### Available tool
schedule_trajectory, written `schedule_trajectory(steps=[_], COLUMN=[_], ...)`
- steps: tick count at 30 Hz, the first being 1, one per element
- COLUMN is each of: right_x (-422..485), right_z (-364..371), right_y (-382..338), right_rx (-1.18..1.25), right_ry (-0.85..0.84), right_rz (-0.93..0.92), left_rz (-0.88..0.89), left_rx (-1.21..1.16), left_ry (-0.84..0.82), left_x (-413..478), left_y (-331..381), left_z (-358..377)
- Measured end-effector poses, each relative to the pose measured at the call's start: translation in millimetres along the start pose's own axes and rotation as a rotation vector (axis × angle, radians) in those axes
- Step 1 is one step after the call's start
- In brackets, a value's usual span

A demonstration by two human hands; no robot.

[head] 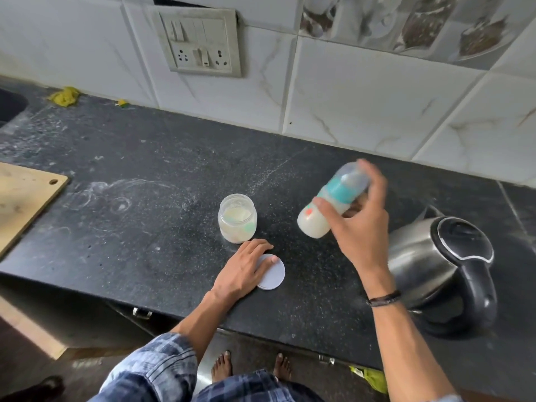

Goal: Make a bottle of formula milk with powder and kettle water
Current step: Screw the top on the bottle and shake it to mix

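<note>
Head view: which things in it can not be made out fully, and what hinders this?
Bottle: head view, motion blur; the right hand covers its middle, markings unreadable.
Jar lid: head view, partly under the left hand.
Kettle: head view, opaque and closed, so the water level is hidden.
Powder jar: head view, green thing inside too unclear to name.
Cutting board: head view, cut off by the left edge.

The left hand (246, 269) is lying flat, palm down, fingers extended; the right hand (358, 227), raised, is gripping a bottle (314, 224).
</note>
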State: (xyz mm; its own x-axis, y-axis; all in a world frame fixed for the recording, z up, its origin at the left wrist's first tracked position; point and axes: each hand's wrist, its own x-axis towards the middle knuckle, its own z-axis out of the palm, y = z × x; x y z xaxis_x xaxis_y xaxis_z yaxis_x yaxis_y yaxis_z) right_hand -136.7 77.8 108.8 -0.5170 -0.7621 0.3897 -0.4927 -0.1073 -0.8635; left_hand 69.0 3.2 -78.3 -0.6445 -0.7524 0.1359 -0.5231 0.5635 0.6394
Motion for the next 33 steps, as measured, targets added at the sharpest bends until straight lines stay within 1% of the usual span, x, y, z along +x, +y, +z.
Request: schedule_trajectory(steps=[2, 3, 4, 5, 7, 8, 9, 11, 12, 13, 14, 15, 17, 18, 19, 21, 22, 23, 24, 26, 27, 28, 31, 32, 33], right_x=[3.3, 4.7, 6.0, 7.3, 4.6, 1.7, -0.3, 1.3, 3.0, 4.7, 5.9, 6.4, 1.0, -2.7, -4.6, -2.3, -0.9, 0.7, 2.0, -0.1, -3.3, -6.4, -5.4, -3.7, -1.2], right_z=[-1.7, -0.5, 0.4, 2.9, 7.2, 6.0, 3.1, -1.8, -1.2, -0.4, 1.2, 3.7, 5.8, 4.6, 2.6, 0.9, 1.6, 2.8, 5.0, 7.5, 6.9, 4.9, 3.8, 4.4, 5.2], right_y=[-7.4, -8.5, -7.2, -5.6, -4.2, -2.6, -2.3, -7.0, -9.1, -8.2, -6.3, -4.4, -1.6, -0.2, -1.4, -8.7, -10.6, -9.1, -7.0, -7.4, -5.2, -4.0, -11.7, -10.1, -7.4], right_rx=[0.274, 0.368, 0.389, 0.343, 0.13, 0.083, 0.114, 0.335, 0.412, 0.432, 0.409, 0.342, 0.15, 0.139, 0.199, 0.391, 0.419, 0.402, 0.348, 0.167, 0.133, 0.164, 0.41, 0.413, 0.368], right_ry=[0.166, 0.24, 0.281, 0.27, 0.092, 0.033, 0.046, 0.232, 0.332, 0.396, 0.399, 0.331, 0.089, 0.06, 0.107, 0.295, 0.365, 0.392, 0.355, 0.124, 0.051, 0.059, 0.312, 0.355, 0.341], right_rz=[-0.071, -0.112, -0.143, -0.141, -0.03, 0.015, 0.017, -0.054, -0.094, -0.13, -0.135, -0.103, -0.005, 0.012, -0.008, -0.087, -0.134, -0.165, -0.157, -0.031, 0.022, 0.031, -0.093, -0.123, -0.115], left_rz=[-0.001, -0.001, 0.001, 0.003, 0.002, 0.003, 0.004, 0.001, 0.001, 0.004, 0.007, 0.01, 0.009, 0.009, 0.009, 0.006, 0.006, 0.008, 0.008, -0.003, -0.007, -0.007, 0.0, 0.003, 0.007], left_rx=[0.009, 0.009, 0.009, 0.008, 0.004, -0.002, -0.005, 0.009, 0.014, 0.016, 0.015, 0.014, 0.01, 0.006, 0.008, 0.025, 0.028, 0.026, 0.023, 0.014, 0.007, 0.003, 0.018, 0.017, 0.014], left_ry=[0.002, 0.004, 0.008, 0.01, 0.01, 0.01, 0.008, 0.016, 0.019, 0.02, 0.02, 0.02, 0.017, 0.014, 0.014, 0.023, 0.025, 0.025, 0.022, 0.018, 0.015, 0.01, 0.021, 0.021, 0.021], left_x=[1.2, 1.2, 0.7, -0.3, -2.0, -1.5, -1.3, 0.2, 0.9, 0.9, 0.1, -0.8, -1.4, -1.2, -0.8, 0.7, 0.9, 0.4, -0.6, -2.0, -1.2, -1.0, 0.7, 0.5, 0.0], left_y=[1.3, 0.9, -0.3, -1.6, -3.1, -3.4, -3.1, -1.8, -1.6, -1.9, -2.5, -3.1, -4.0, -4.2, -3.6, -2.4, -2.5, -3.2, -3.8, -3.9, -4.2, -3.8, -1.3, -1.6, -2.1], left_z=[-0.4, -0.6, -0.6, 0.2, 1.2, 1.2, 1.6, 1.9, 1.7, 1.5, 1.7, 2.1, 1.9, 1.9, 2.3, 2.1, 1.9, 2.1, 2.8, 3.0, 2.7, 2.8, 1.2, 0.5, 0.7])
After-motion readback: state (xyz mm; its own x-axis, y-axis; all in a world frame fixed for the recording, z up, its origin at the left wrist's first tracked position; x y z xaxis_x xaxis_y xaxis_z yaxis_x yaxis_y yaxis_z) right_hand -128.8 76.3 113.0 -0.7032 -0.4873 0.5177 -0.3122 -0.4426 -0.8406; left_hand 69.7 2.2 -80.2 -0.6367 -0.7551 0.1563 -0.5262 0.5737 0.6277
